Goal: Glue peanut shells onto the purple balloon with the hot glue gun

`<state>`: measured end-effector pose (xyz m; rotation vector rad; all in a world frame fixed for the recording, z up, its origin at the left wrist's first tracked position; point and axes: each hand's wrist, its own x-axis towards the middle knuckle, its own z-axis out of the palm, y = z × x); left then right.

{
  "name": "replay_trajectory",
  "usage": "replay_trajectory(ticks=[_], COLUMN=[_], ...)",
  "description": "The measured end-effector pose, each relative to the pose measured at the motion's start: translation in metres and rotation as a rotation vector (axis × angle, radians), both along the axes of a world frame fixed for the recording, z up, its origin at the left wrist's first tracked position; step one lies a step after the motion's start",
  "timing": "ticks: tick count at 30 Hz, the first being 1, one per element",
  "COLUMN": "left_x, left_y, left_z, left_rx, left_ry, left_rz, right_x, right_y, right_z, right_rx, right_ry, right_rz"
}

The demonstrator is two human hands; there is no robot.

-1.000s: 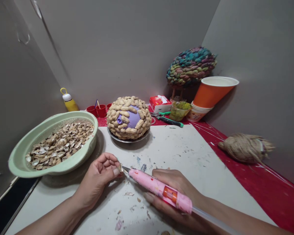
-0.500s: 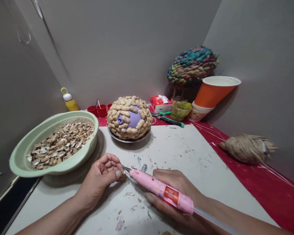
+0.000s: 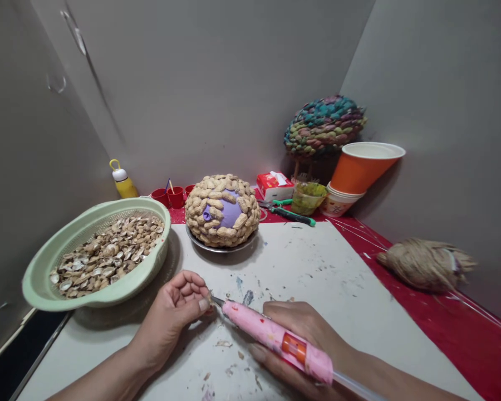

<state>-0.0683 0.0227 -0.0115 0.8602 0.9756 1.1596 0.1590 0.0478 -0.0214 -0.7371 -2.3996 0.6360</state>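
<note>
My right hand (image 3: 304, 328) is wrapped round a pink hot glue gun (image 3: 263, 331) with a clear glue stick (image 3: 354, 385) out of its back end. The gun's dark nozzle (image 3: 217, 301) points left at the fingertips of my left hand (image 3: 181, 303). Those fingers pinch a small peanut shell (image 3: 210, 299), mostly hidden, with the nozzle tip at or very near it. Beyond my hands, a purple balloon (image 3: 229, 214) covered in peanut shells (image 3: 200, 223) rests on a metal dish (image 3: 221, 249). Part of the balloon's purple surface shows, with its knot.
At left stands a green colander (image 3: 31, 284) of loose peanut shells (image 3: 108, 259). Along the back are a yellow bottle (image 3: 126, 186), red cups (image 3: 176, 197), a tissue pack (image 3: 273, 186), pliers (image 3: 294, 216), paper cups (image 3: 365, 172) and a colourful shell-covered ball (image 3: 325, 128). Twine (image 3: 426, 264) lies right.
The whole view has tilted slightly, so everything sits a little lower in the picture. Both hands keep their hold, the nozzle staying at the left fingertips.
</note>
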Motion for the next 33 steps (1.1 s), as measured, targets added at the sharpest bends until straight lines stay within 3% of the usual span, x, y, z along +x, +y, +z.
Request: replay_trajectory(ticks=[10,33], left_x=[-0.0025,-0.0041], left_y=[-0.0005,0.001], left_z=[-0.004,-0.0017], left_rx=[0.014,-0.037], left_ry=[-0.019,-0.1], left_rz=[0.02,0.056], right_x=[0.0012,-0.0017], right_y=[-0.0008,0.0006], right_z=[0.0026,0.0011], right_rx=[0.018,0.083], right_ry=[-0.122,-0.128], right_rz=[0.029,-0.016])
